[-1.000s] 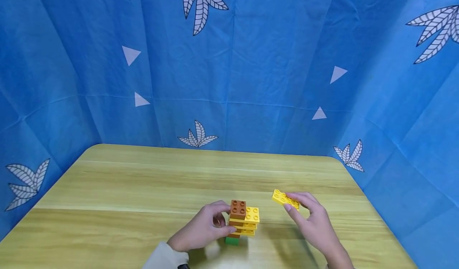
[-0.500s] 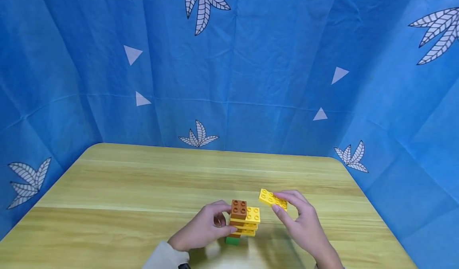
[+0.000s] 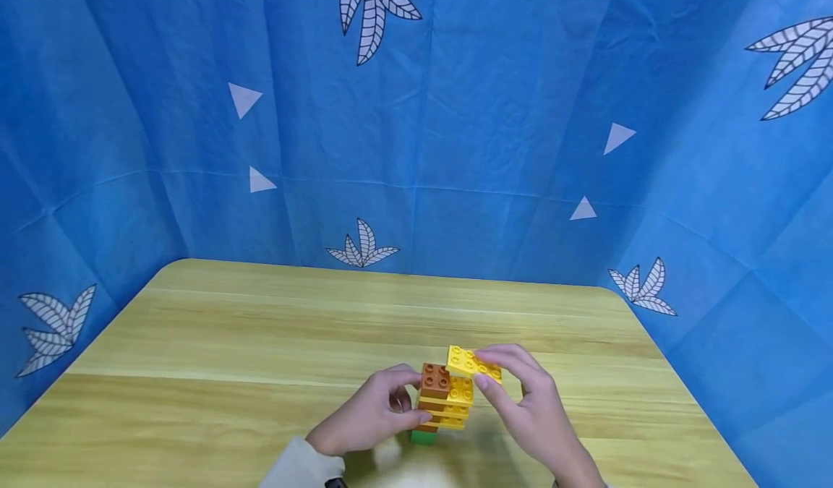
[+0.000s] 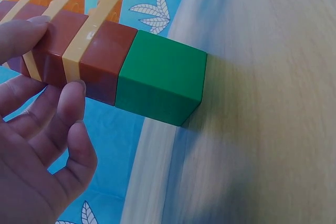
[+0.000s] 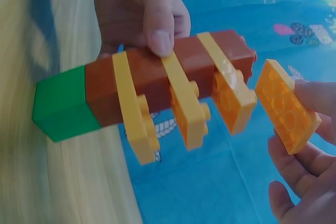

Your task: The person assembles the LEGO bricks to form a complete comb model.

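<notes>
A tower of building bricks stands in front of me: a green brick (image 4: 163, 74) at the bottom, then brown bricks (image 5: 149, 72) alternating with yellow plates (image 5: 186, 108) that jut out to the right. A brown brick (image 3: 434, 381) with bare studs tops it. My left hand (image 3: 371, 412) grips the tower's side, thumb on the near face. My right hand (image 3: 534, 419) pinches a loose yellow plate (image 5: 289, 111) between thumb and fingers, just right of the tower's top. In the right wrist view its hollow underside faces the tower, with a small gap between. Whether the green brick touches the table is unclear.
The wooden table (image 3: 247, 329) has a rounded far edge. A blue cloth (image 3: 481, 112) printed with leaves and triangles hangs behind it and at both sides.
My right hand has moved left with the yellow plate, from well right of the tower to close by its top. My left hand and the tower have hardly moved.
</notes>
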Motion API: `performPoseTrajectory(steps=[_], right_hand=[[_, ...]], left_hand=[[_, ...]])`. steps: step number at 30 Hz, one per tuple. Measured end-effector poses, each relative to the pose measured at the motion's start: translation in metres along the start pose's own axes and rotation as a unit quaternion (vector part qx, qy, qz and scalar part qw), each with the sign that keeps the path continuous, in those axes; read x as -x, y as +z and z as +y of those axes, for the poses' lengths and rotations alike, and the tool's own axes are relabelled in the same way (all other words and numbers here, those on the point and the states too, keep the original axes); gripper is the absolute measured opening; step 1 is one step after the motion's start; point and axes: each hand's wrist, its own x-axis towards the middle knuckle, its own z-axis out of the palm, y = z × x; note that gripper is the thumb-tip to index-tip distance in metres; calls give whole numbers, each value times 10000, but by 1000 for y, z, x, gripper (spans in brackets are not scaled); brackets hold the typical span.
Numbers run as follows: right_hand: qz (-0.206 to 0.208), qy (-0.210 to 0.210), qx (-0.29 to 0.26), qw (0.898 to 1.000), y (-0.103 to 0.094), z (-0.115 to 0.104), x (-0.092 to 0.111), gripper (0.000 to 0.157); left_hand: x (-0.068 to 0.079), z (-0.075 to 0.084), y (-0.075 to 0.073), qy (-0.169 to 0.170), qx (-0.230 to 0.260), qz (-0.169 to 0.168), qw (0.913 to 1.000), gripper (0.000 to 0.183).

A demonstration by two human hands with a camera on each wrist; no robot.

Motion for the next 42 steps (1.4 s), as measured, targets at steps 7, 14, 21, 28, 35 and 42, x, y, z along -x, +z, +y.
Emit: performPoseTrajectory(steps=[7, 14, 21, 28, 35, 42], right_hand=[[-166, -3, -135, 9998, 6, -5, -1, 28], [-303, -187, -177, 9992, 11, -7, -2, 27], [-371, -409, -135, 9984, 12, -6, -3, 27], [-457, -804, -102, 9957, 14, -5, -5, 29], [-609, -843, -12, 9946, 13, -7, -6, 29], [-596, -883, 9, 9943, 13, -8, -6, 30]], left_hand=[[0, -1, 0, 5, -36, 14, 10000, 35], [0, -2, -1, 83, -51, -4, 10000, 35], [1, 0, -1, 11, 2, -4, 10000, 33], [1, 0, -1, -44, 11, 6, 10000, 34], [1, 0, -1, 43, -7, 8, 10000, 35], [2, 0, -1, 67, -24, 25, 10000, 33]])
